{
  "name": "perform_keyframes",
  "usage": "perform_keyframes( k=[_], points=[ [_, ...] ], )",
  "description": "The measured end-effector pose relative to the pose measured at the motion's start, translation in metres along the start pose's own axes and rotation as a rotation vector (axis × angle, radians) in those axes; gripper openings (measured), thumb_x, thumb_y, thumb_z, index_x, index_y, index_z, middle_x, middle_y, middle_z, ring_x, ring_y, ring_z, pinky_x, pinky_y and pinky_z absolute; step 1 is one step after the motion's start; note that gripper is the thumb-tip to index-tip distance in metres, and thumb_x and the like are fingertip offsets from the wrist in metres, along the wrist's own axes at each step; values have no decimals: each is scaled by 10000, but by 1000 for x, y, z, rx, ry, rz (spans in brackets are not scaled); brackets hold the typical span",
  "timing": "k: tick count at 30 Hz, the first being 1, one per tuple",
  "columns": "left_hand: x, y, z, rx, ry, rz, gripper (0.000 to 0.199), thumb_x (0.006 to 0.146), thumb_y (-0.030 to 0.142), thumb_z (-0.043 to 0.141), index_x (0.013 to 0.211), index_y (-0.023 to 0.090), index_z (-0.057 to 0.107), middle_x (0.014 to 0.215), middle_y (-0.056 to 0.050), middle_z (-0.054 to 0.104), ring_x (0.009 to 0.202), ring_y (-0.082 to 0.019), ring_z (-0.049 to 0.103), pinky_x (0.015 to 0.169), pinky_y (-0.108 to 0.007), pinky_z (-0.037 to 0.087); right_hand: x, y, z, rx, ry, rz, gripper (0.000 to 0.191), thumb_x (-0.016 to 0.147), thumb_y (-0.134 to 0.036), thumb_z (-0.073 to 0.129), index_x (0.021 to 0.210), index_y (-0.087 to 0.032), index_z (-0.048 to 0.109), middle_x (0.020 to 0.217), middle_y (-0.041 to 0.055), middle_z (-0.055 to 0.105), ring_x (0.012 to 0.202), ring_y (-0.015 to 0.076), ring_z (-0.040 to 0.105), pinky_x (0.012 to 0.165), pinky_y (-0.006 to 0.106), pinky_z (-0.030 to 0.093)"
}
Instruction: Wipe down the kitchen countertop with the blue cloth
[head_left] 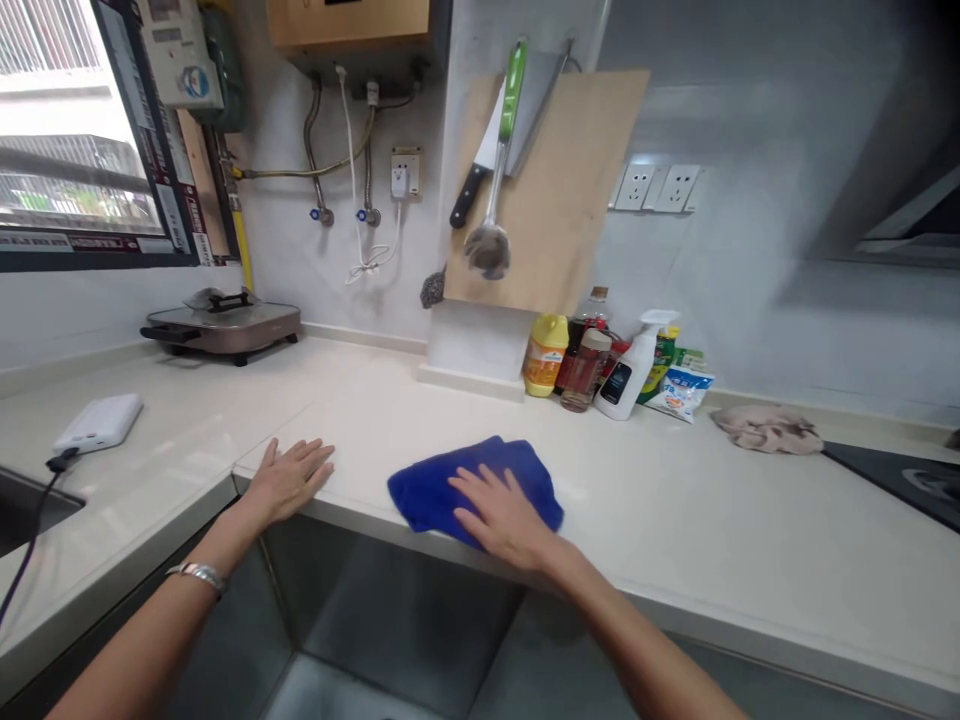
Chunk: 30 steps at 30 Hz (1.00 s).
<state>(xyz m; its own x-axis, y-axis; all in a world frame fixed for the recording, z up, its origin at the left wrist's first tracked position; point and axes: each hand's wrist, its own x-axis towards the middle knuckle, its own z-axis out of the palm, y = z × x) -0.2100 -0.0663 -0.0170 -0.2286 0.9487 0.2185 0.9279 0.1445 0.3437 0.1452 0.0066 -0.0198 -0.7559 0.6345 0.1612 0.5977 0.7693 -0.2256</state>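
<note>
A blue cloth [517, 470] lies folded on the white countertop [697, 520], close to its front edge. My right hand [499, 515] rests flat on the cloth with its fingers spread. To the left, near the inner corner of the counter, my left hand [289, 480] is laid palm down at the edge, fingers stretched out and nothing in them. A short stretch of bare counter lies between my left hand and the cloth.
Behind the cloth stand a yellow bottle [546, 355], a glass jar [586, 370] and a white spray bottle [634, 370]. A beige rag [769, 428] lies by the black stove [892, 480]. Left are an electric pan [225, 325] and a white power bank [99, 422] with a cable.
</note>
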Motion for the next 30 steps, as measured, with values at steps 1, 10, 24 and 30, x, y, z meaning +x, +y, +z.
perform_keyframes(
  k=[1,10,24,30],
  points=[
    [-1,-8,-1,88,-13,5,546,868,510,368,1331,268,529,1469,-64,427,1409,-280,282,1163,-544,-26,-6,11,0,-15,-17,25,560,971,-558,287,1455,-287,363,1528,9,295,1421,310,185,1133,618,101],
    [3,-37,4,343,-21,98,643,909,570,239,1463,255,328,1555,-42,244,1458,-233,119,1187,-473,-11,-87,154,-5,-321,22,691,614,943,-535,178,1474,-267,330,1549,9,249,1425,279,189,1123,562,221],
    [0,-40,17,202,157,127,617,882,527,360,1432,247,375,1507,-58,364,1406,-246,293,1164,-462,207,167,46,34,-326,-10,620,657,944,-540,161,1476,-184,311,1518,127,285,1327,376,300,1007,619,273],
    [0,-43,21,176,276,150,642,857,548,424,1438,285,362,1521,-65,336,1419,-285,254,1142,-494,249,271,1,50,-204,-11,419,675,942,-554,198,1464,-145,326,1503,170,291,1319,422,290,997,668,239]
  ],
)
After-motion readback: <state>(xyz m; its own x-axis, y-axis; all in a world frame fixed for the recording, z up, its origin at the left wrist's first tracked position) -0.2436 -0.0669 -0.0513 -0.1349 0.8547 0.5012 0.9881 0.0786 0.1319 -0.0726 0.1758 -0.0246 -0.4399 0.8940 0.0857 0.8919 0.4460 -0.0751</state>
